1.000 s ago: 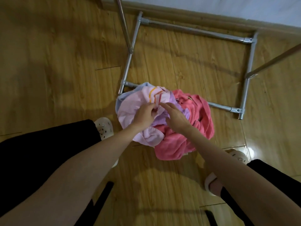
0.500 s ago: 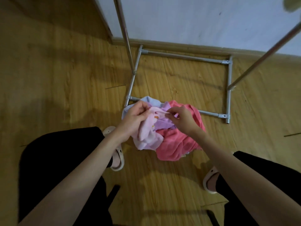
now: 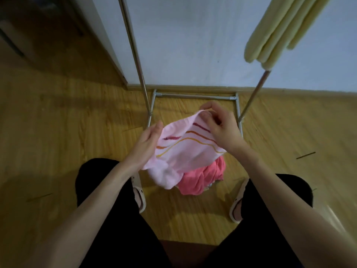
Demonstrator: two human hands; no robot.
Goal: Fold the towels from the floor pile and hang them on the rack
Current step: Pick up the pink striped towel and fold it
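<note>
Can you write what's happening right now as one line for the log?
step: lifting towel | left hand: holds pink striped towel edge | right hand: pinches its top edge | coral towel: on floor | yellow towel: on rack

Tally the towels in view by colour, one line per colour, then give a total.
Pale pink striped towel, held in both hands: 1
Coral pink towel, on the floor: 1
Pale yellow towel, hanging on the rack: 1
Total: 3; any others under the coral one are hidden.
</note>
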